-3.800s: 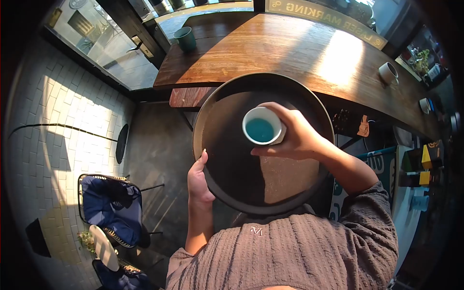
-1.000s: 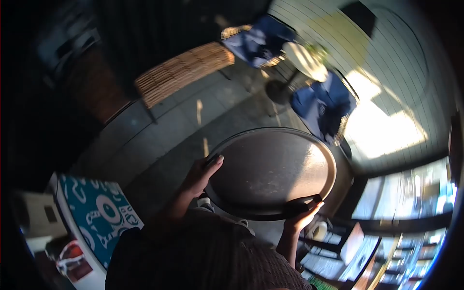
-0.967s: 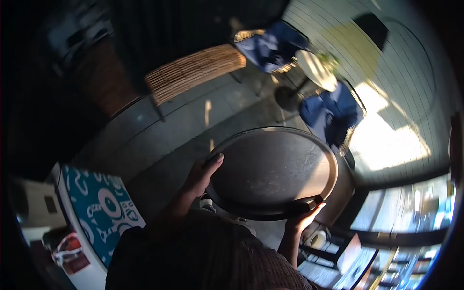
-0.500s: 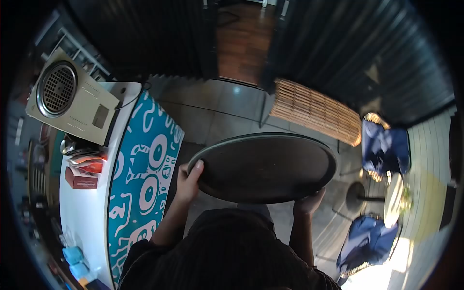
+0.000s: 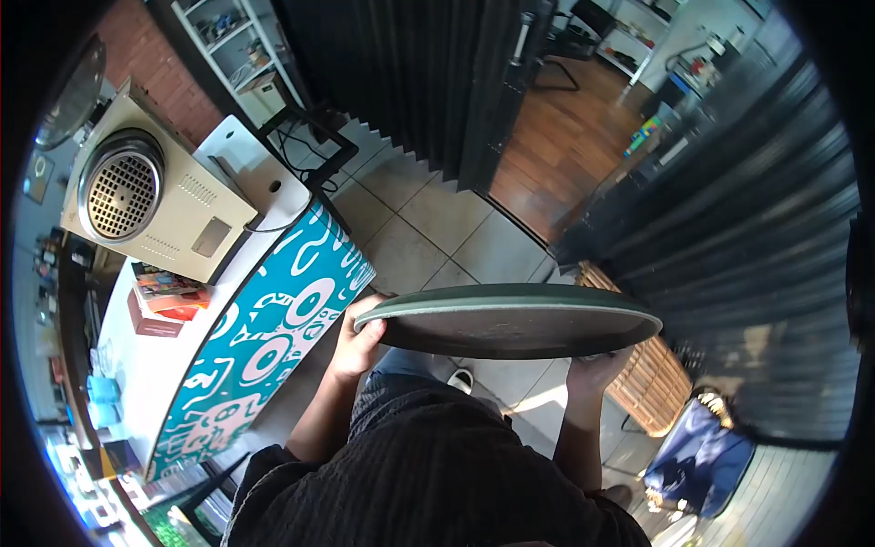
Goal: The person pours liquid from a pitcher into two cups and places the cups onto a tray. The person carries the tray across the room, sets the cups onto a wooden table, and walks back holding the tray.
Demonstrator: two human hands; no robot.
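A large round dark tray (image 5: 510,330) with a greenish rim is held out in front of my body, tilted so that I see it nearly edge-on. Nothing is seen lying on it. My left hand (image 5: 359,343) grips its left edge, with the thumb over the rim and the other fingers mostly hidden. At the lower right edge, my right hand (image 5: 598,368) supports the tray from below; its fingers are partly hidden behind it.
To my left stands a white counter (image 5: 187,360) with a teal patterned front (image 5: 264,356), carrying a beige machine (image 5: 169,196) and a reddish box (image 5: 150,317). Black corrugated walls flank a doorway to a wooden floor (image 5: 556,137). At right are a wicker bench (image 5: 652,383) and a blue-cushioned chair (image 5: 702,456).
My view has turned towards the right, so the doorway and bench sit elsewhere in it. The tray is tilted more edge-on and has shifted slightly right, still in both hands.
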